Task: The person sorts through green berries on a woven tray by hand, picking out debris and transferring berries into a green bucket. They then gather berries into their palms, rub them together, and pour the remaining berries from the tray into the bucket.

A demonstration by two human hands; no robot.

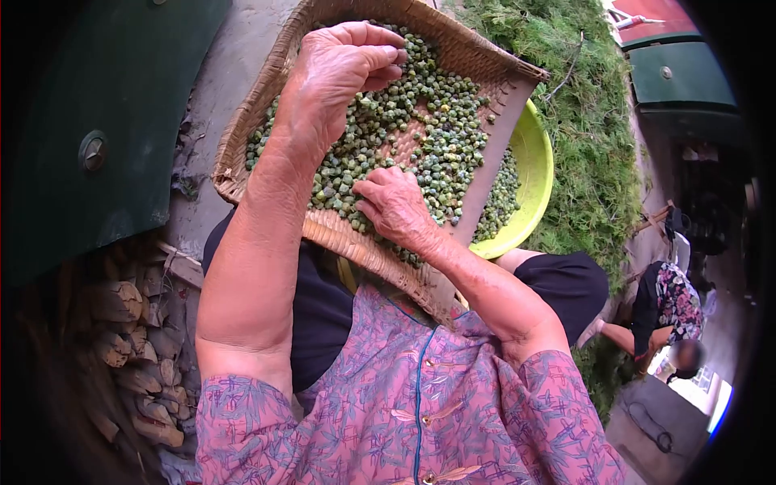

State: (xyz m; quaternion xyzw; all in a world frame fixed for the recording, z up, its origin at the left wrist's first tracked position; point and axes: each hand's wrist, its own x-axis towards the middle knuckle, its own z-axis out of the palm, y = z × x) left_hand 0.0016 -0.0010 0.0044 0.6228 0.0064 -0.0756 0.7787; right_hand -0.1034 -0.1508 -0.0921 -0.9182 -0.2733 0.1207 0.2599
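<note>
1. L. hand [339, 69], 11 o'clock over woven tray [477, 58] of green berries [449, 153]: fingers half-curled, grip can't tell.
2. R. hand [396, 202], 6 o'clock: fingers bent amid berries, hold unclear.
3. Yellow basin [537, 174], 3 o'clock.

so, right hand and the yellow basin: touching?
Apart. The head view shows green berries and the basket's flat edge lying between the right hand and the yellow basin.
</note>
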